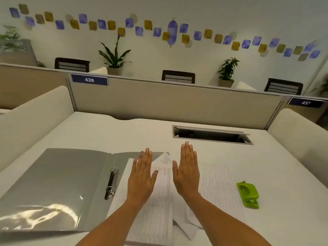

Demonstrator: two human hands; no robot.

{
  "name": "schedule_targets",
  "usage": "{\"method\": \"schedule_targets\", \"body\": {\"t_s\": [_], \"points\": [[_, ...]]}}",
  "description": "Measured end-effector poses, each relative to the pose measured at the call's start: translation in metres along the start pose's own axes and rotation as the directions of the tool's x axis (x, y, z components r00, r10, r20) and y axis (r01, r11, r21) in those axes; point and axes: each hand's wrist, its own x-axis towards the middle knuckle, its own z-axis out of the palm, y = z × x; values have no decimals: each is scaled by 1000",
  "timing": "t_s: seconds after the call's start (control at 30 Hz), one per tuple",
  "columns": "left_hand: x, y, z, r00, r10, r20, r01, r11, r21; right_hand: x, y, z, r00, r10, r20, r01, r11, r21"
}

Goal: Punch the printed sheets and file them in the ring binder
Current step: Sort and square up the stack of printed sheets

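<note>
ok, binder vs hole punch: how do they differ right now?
The ring binder is grey, large, and lies open flat at the person's left; the hole punch is bright green, small, and sits at the right. Printed sheets overlap the binder's right flap, while the punch sits just beyond their right edge. Both rest untouched on the desk.

Grey ring binder (53,183), lime-green hole punch (248,194), white sheets (218,183) (fine-lined print)

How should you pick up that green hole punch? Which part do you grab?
Probably grab the green hole punch across its two long sides, coming from above with the right hand, which is nearer. It lies flat on the desk, longer than wide, clear of the printed sheets, so fingers fit down either side.
</note>
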Motion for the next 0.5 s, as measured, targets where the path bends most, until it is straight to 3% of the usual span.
{"method": "schedule_targets", "body": {"t_s": [0.2,0.33,0.5], "points": [[-47,-10,25,964,-149,222,136,988,72,-55,21,17,988,104,115,-98,994,-56],[-65,-9,29,946,-155,285,138,987,79,-80,34,24,970,167,175,-154,985,-81],[-79,-6,33,926,-165,340,145,986,82,-98,46,31,952,134,275,-116,990,-80]]}}
